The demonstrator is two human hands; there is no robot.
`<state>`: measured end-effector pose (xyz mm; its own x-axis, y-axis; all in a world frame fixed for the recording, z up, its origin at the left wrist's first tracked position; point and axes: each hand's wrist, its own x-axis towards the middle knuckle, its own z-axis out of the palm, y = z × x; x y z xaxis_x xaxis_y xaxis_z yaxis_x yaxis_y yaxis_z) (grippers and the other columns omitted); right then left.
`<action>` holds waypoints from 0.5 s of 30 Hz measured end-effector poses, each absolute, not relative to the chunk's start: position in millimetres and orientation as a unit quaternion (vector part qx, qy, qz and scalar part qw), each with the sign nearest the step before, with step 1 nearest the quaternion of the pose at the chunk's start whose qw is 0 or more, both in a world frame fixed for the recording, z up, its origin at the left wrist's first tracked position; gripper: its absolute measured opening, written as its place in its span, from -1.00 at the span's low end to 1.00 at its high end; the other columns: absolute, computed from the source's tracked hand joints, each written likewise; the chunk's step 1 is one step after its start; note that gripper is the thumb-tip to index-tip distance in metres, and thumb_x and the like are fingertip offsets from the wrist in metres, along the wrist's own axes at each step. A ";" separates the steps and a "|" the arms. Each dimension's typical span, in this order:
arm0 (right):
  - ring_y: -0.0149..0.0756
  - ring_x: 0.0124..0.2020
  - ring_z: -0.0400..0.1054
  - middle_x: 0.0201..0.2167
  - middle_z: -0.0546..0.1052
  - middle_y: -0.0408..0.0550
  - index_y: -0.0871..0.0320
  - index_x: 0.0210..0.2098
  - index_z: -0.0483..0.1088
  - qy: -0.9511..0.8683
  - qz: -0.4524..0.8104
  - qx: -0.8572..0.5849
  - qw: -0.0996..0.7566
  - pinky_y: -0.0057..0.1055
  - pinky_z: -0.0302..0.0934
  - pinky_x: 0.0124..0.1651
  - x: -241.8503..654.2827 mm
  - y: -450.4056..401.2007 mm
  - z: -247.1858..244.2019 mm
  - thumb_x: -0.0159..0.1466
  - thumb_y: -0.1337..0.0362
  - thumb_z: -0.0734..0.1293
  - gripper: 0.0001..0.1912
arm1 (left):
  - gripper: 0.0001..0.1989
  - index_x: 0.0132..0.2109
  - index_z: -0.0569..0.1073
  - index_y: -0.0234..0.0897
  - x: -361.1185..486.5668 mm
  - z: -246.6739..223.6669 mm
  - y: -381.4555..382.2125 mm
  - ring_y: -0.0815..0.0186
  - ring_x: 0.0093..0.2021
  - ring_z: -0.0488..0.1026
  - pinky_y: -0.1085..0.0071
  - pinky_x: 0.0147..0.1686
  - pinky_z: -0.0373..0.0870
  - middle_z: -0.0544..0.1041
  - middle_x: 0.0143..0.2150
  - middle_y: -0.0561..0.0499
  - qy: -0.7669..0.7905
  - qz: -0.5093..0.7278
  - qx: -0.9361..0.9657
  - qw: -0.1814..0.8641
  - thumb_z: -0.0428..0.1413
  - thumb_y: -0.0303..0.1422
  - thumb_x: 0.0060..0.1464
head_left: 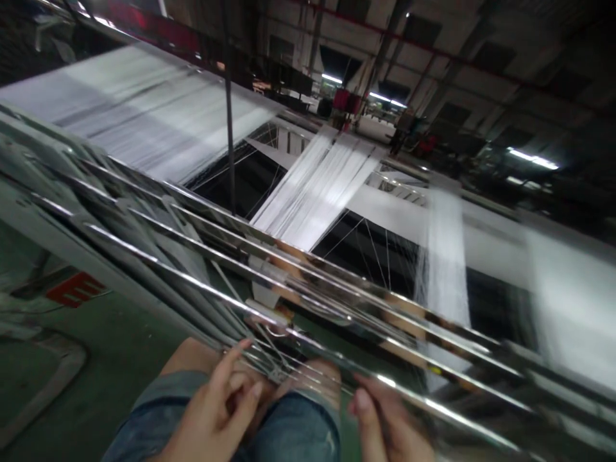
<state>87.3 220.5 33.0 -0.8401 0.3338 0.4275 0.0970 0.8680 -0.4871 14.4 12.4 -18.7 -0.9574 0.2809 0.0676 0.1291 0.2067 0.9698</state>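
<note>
My left hand (219,407) is over my lap, below the front metal bars. Its index finger stretches up and its thumb stands apart, with the other fingers partly curled; I see nothing held in it. Thin wires or cords (274,353) run just beyond its fingertips. To the right, my right hand (392,420) is close under the front shiny bar (332,353), blurred, fingers bent in toward the thumb. What lies between them, if anything, I cannot make out. Beyond the bars, bands of white threads (317,192) stretch across the machine.
Several long metal bars slant across my front. A wide white thread sheet (144,109) spans the left, and a narrower band (445,244) hangs on the right. A dark upright rod (230,122) stands in between. An orange-red object (77,289) lies low at left.
</note>
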 end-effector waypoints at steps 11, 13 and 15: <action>-0.33 -0.32 0.57 -0.25 0.64 -0.08 0.08 -0.11 0.52 -0.964 0.192 -0.035 0.181 -0.62 0.44 -0.30 80.6 248.1 46.2 0.30 0.21 0.21 -0.70 | -0.18 0.36 -0.07 -0.16 22.0 -29.1 47.7 0.35 -0.62 0.38 0.50 -0.64 0.28 0.50 -0.50 0.09 0.661 0.635 0.182 0.356 0.12 -0.24 0.03; -0.26 -0.20 0.56 -0.14 0.61 -0.02 0.08 -0.04 0.49 -0.963 0.207 -0.008 0.172 -0.45 0.45 -0.16 68.0 226.1 51.0 0.31 0.28 0.12 -0.63 | -0.16 0.32 0.08 -0.17 26.8 -29.0 58.0 0.29 -0.58 0.42 0.44 -0.59 0.35 0.51 -0.49 0.04 0.654 0.633 0.235 0.341 0.23 -0.27 -0.09; -0.22 -0.20 0.55 -0.15 0.61 -0.01 0.05 -0.09 0.51 -0.963 0.199 -0.006 0.182 -0.39 0.47 -0.17 61.1 215.6 53.0 0.29 0.30 0.13 -0.64 | -0.22 0.31 0.10 -0.17 24.8 -26.4 52.4 0.27 -0.54 0.45 0.43 -0.55 0.38 0.51 -0.47 0.02 0.669 0.646 0.232 0.285 0.21 -0.26 -0.04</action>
<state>61.1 215.6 53.0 -0.9334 0.0834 0.3490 -0.0616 0.9209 -0.3849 24.8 52.4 -26.4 -0.7296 0.6789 -0.0818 -0.0587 0.0570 0.9966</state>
